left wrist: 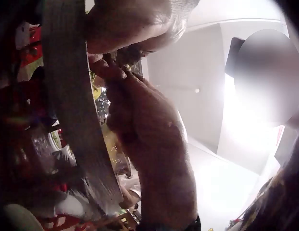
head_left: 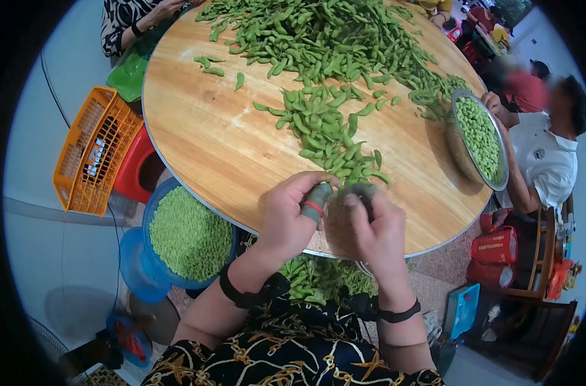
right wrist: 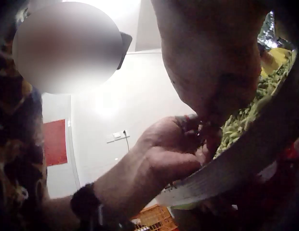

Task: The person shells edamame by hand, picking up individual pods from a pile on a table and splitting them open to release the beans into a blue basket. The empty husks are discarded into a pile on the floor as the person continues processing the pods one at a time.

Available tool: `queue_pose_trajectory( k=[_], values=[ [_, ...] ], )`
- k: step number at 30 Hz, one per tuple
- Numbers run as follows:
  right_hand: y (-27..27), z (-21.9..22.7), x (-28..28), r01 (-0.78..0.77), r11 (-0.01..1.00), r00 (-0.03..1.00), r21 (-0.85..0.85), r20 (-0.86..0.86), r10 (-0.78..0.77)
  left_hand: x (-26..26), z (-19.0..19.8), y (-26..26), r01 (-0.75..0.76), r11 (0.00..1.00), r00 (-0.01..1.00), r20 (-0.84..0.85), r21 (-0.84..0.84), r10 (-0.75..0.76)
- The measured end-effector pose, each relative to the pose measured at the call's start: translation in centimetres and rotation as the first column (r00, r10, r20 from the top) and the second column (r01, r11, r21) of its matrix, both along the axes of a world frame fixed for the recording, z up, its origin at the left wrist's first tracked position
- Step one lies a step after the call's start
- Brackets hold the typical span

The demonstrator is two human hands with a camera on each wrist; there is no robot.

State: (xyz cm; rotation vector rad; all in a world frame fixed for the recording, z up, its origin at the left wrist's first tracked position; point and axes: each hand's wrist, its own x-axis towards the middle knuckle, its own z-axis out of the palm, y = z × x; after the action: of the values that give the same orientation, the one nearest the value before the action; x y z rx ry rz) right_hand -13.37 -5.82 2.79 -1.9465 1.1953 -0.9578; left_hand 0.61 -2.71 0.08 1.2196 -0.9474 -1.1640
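Observation:
At the near edge of the round wooden table [head_left: 203,141], my two hands meet low over the wood. My left hand [head_left: 289,215] pinches a small green edamame pod [head_left: 334,183] between thumb and finger; a dark green cover with a red band wraps one digit. Facing it, my right hand [head_left: 379,225] has bent fingers with dark green tips, and I cannot tell what they hold. Loose edamame pods [head_left: 318,122] trail up to the fingertips from a large heap [head_left: 306,32]. In the left wrist view the fingertips of both hands come together around a small pale bit.
A blue basin [head_left: 150,215] of shelled beans stands left below the table. At right, another person [head_left: 553,154] has a metal bowl [head_left: 457,145] of beans tilted at the rim. More pods [head_left: 312,276] lie below the near edge. An orange crate [head_left: 68,174] and red stool [head_left: 129,170] stand left.

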Motion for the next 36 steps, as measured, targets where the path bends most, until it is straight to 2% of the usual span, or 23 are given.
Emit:
queue_pose_trajectory(
  k=[1, 2, 4, 6, 7, 9, 11, 12, 13, 14, 15, 16, 18, 19, 20, 21, 22, 23, 24, 25, 26, 29, 36],
  values=[
    [-0.5, -0.6, -0.1, 0.001, 0.995, 0.991, 0.095, 0.135, -0.014, -0.1, 0.1, 0.0, 0.001, 1.0, 1.0, -0.003, 0.005, -0.001],
    [-1.0, -0.7, -0.3, 0.002, 0.995, 0.991, 0.099, 0.132, -0.015, -0.2, 0.2, 0.0, 0.016, 0.998, 0.995, 0.101, -0.052, -0.011],
    [-1.5, -0.9, -0.6, -0.191, 0.95, 0.962, 0.246, 0.241, 0.131, -0.2, 0.6, 0.1, 0.038, 0.994, 0.979, 0.202, -0.104, -0.016],
    [-1.5, -0.9, -0.8, -0.205, 0.938, 0.962, 0.281, 0.234, 0.14, 0.0, 0.8, 0.1, 0.063, 0.986, 0.928, 0.374, -0.158, 0.001],
    [-1.4, -0.8, -0.7, -0.206, 0.914, 0.94, 0.35, 0.329, 0.085, 0.1, 0.5, 0.1, 0.061, 0.986, 0.928, 0.373, -0.153, 0.0],
    [-1.1, -0.4, -0.8, -0.212, 0.882, 0.909, 0.42, 0.416, 0.02, 0.2, 0.1, 0.0, 0.176, 0.906, 0.847, 0.528, -0.385, 0.059],
    [-0.9, 0.1, -1.0, -0.301, 0.699, 0.85, 0.649, 0.515, -0.111, 0.7, 1.0, 0.5, 0.162, 0.926, 0.781, 0.618, -0.341, 0.091],
    [-0.4, -0.1, -0.9, -0.3, 0.698, 0.85, 0.651, 0.515, -0.115, 0.8, 1.5, 0.7, 0.144, 0.943, 0.704, 0.701, -0.301, 0.116],
    [0.3, -0.3, -0.4, -0.437, 0.613, 0.778, 0.659, 0.618, -0.11, 0.6, 1.3, 0.5, 0.146, 0.943, 0.703, 0.702, -0.3, 0.115],
    [0.9, -0.5, 0.2, -0.567, 0.519, 0.693, 0.639, 0.711, -0.117, 0.3, 0.8, 0.2, 0.033, 0.965, 0.871, 0.48, -0.259, 0.099],
    [1.4, 0.3, 0.9, -0.47, 0.584, 0.756, 0.662, 0.644, -0.121, 0.2, 0.3, 0.0, -0.065, 0.981, 0.97, 0.221, -0.184, 0.105],
    [1.3, 0.4, 0.7, -0.47, 0.582, 0.754, 0.664, 0.645, -0.126, 0.6, -0.2, 0.0, -0.062, 0.982, 0.969, 0.223, -0.18, 0.102],
    [0.3, 0.9, -0.6, -0.469, 0.62, 0.735, 0.63, 0.667, -0.122, 1.7, -0.8, -0.1, -0.047, 0.995, 0.96, -0.279, -0.085, 0.022],
    [-0.3, 2.0, -2.4, -0.56, 0.542, 0.78, 0.627, 0.62, 0.089, 1.5, -0.2, 0.0, -0.132, 0.991, 0.94, -0.323, -0.033, 0.114],
    [-0.7, 2.8, -3.6, -0.56, 0.542, 0.779, 0.627, 0.62, 0.089, 2.0, -0.2, 0.3, -0.132, 0.991, 0.94, -0.323, -0.034, 0.114],
    [-1.1, 3.5, -4.5, -0.723, 0.533, 0.687, 0.44, 0.542, 0.485, 3.0, -0.3, 0.8, -0.077, 0.996, 0.927, -0.37, -0.035, 0.058],
    [-1.3, 3.8, -4.7, -0.866, 0.423, 0.496, 0.268, 0.344, 0.797, 3.6, -0.3, 1.0, -0.022, 0.999, 0.909, -0.417, -0.041, 0.003],
    [-0.5, 3.1, -5.0, -0.624, 0.693, 0.776, 0.362, 0.175, 0.606, 3.7, -0.1, 1.3, -0.075, 0.997, 0.931, -0.36, -0.007, 0.068],
    [-0.2, 2.0, -4.1, -0.348, 0.89, 0.936, 0.295, 0.054, 0.348, 3.5, 0.0, 1.5, -0.075, 0.997, 0.93, -0.36, -0.006, 0.067],
    [-0.3, 1.6, -3.5, -0.171, 0.968, 0.959, 0.184, -0.193, 0.206, 3.3, 0.1, 1.6, -0.071, 0.997, 0.91, -0.41, -0.016, 0.059],
    [-0.4, 1.3, -2.9, -0.017, 0.999, 0.912, 0.03, -0.409, 0.027, 2.9, 0.2, 1.6, -0.071, 0.997, 0.887, -0.459, -0.026, 0.051],
    [0.8, -0.9, -0.6, 0.036, 0.944, 0.833, -0.329, -0.512, -0.21, 1.7, 1.0, 1.7, -0.031, 0.998, 0.934, -0.355, 0.045, 0.045],
    [0.0, -2.0, -0.1, 0.049, 0.927, 0.806, -0.371, -0.533, -0.256, 0.5, 0.9, 2.3, 0.03, 0.999, 0.997, -0.071, 0.039, -0.027]
  ],
)
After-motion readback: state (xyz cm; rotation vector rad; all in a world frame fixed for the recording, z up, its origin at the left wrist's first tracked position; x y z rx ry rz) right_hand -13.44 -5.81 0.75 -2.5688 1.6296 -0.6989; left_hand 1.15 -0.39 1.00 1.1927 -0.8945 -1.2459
